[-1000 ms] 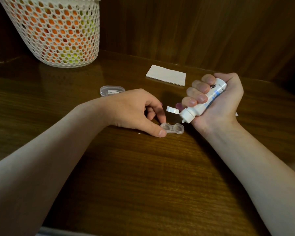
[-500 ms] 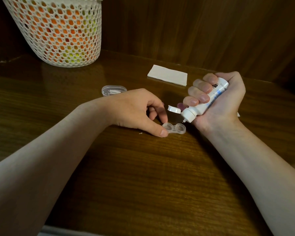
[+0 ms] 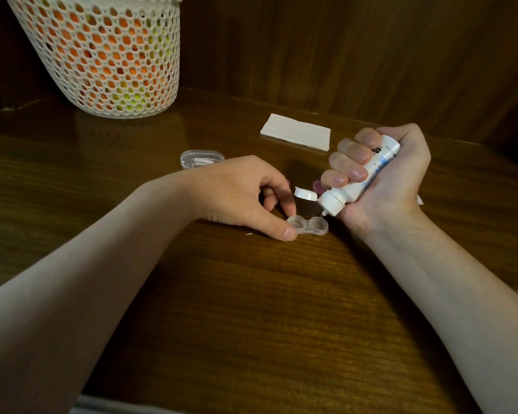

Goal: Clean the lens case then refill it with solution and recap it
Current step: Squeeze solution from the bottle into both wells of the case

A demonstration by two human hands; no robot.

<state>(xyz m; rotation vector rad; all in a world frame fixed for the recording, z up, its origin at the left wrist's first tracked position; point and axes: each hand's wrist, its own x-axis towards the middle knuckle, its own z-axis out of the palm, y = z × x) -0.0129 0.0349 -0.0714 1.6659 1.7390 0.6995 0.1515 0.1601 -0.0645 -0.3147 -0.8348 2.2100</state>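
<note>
A clear two-well lens case (image 3: 308,226) lies uncapped on the wooden table (image 3: 251,309). My left hand (image 3: 243,195) pinches its left end between thumb and forefinger. My right hand (image 3: 383,177) grips a small white solution bottle (image 3: 362,177), tipped nozzle-down with its flip cap (image 3: 305,193) hanging open. The nozzle sits just above the case's right well. A purple cap (image 3: 317,186) peeks out behind the bottle's flip cap.
A white mesh basket (image 3: 102,55) with orange and yellow contents stands at the back left. A small clear plastic box (image 3: 201,158) lies behind my left hand. A folded white tissue (image 3: 296,135) lies near the wooden back wall.
The bottle's nozzle has come down slightly closer to the case's right well. My left hand keeps its pinch on the case.
</note>
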